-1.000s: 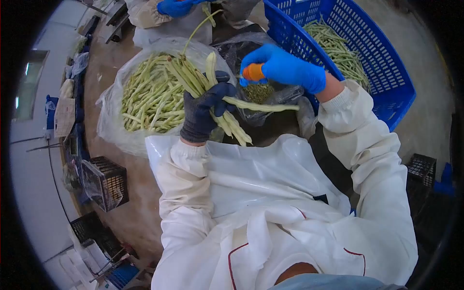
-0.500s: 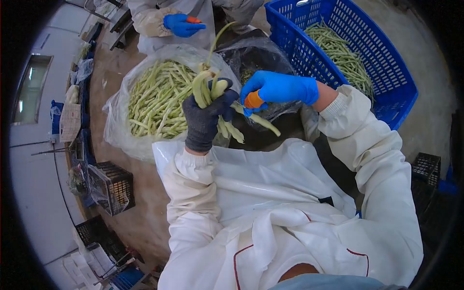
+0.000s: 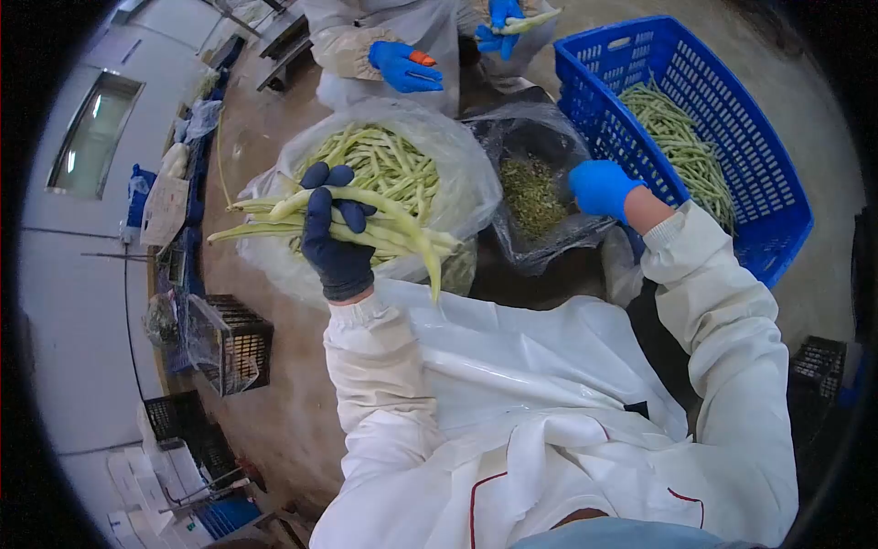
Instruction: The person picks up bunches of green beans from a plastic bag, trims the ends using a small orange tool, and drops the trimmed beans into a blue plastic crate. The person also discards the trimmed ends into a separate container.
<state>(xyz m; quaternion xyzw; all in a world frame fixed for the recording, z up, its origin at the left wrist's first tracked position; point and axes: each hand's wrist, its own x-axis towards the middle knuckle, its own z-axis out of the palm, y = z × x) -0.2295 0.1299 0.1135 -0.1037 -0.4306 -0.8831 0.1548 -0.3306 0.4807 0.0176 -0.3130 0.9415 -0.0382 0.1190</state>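
Observation:
My left hand (image 3: 337, 240), in a dark glove, is closed around a bunch of long pale green beans (image 3: 402, 212) above a clear plastic bag. The beans stick out to both sides of the fist, and one bends down at the right. In that bag lies a heap of green beans (image 3: 402, 174). My right hand (image 3: 605, 189), in a blue glove, is at the right edge of a dark plastic bag (image 3: 489, 137) with small green trimmings (image 3: 532, 197) in it. Its fingers are curled under, so what they hold, if anything, is hidden.
A blue crate (image 3: 754, 137) with green beans (image 3: 677, 137) stands at the right. Across from me, a person's blue-gloved hand (image 3: 407, 69) has an orange piece on it; another gloved hand (image 3: 500, 32) holds a bean. A black crate (image 3: 242, 343) sits at the left.
My hands have come apart. The left swung the beans leftward and turned them sideways; the right moved away to the right, to the dark bag. The view has shifted a little.

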